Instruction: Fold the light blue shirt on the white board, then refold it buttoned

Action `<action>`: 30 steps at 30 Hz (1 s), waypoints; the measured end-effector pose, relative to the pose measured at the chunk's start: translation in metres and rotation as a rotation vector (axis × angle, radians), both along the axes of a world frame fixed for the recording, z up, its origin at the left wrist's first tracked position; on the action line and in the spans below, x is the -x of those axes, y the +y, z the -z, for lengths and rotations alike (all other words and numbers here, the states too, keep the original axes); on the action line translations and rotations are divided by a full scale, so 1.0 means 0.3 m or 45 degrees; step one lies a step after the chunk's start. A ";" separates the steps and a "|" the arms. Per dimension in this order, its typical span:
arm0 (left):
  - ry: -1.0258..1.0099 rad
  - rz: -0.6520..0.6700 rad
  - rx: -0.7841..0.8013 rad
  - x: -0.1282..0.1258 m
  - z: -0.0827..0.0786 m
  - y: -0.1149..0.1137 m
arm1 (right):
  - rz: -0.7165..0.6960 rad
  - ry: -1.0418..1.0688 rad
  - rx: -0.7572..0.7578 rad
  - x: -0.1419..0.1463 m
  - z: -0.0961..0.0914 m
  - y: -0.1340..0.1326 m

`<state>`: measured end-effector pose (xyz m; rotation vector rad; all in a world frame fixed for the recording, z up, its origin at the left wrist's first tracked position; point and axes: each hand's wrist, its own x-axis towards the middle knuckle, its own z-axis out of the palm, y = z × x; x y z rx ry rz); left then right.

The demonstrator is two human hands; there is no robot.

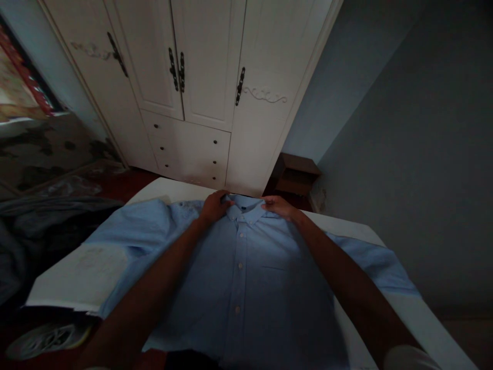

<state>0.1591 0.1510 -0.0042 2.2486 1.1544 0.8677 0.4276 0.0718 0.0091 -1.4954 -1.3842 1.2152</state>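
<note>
Head view
Shirt [246, 277]: light blue, lying front up and buttoned on the white counter [77, 277]. It runs from the far edge to the near edge, and its hem hangs over the near edge.
Collar [246, 208]: at the middle of the far edge, folded down, with both hands on it.
Left hand [214, 205]: fingers curled and closed on the collar's left wing.
Right hand [278, 206]: fingers laid along the collar's right wing. Whether they pinch it cannot be told.
Sleeves [131, 226]: spread out toward the counter's left and right edges, loosely creased.
Buttons [240, 265]: a single row down the middle of the shirt front, between the forearms.
Handling: judged light, soft and limp, so it would sag and wrinkle if lifted from one point. The cloth should not slip in the fingers. The collar and the shoulder seams beside it look like the firmest places to take hold, one hand to each side.
Wardrobe [200, 77]: white, doors shut, beyond the far edge.
Nightstand [295, 174]: brown, beyond the far right corner.
Dark clothes [46, 221]: heaped off the left edge.
Shoe [46, 339]: on the floor below the near left corner.
</note>
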 end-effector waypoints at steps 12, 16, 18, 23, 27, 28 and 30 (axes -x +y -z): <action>0.122 -0.019 -0.027 -0.011 -0.021 0.094 | 0.525 -0.393 -0.179 0.041 0.060 0.091; 0.199 -0.039 -0.014 0.014 -0.039 0.108 | 0.525 -0.461 -0.191 0.038 0.061 0.077; 0.245 -0.004 -0.008 0.054 -0.062 0.119 | 0.441 -0.458 -0.167 0.025 0.039 0.058; 0.545 0.159 0.143 0.229 -0.133 0.146 | 0.178 -0.490 -0.069 -0.089 -0.056 -0.043; 0.707 0.107 0.135 0.403 -0.172 0.156 | -0.039 -0.749 0.072 -0.262 -0.118 -0.192; 0.717 0.093 0.132 0.445 -0.178 0.159 | -0.071 -0.824 0.110 -0.309 -0.128 -0.238; 0.725 0.034 0.175 0.518 -0.182 0.168 | -0.111 -0.931 0.209 -0.398 -0.139 -0.334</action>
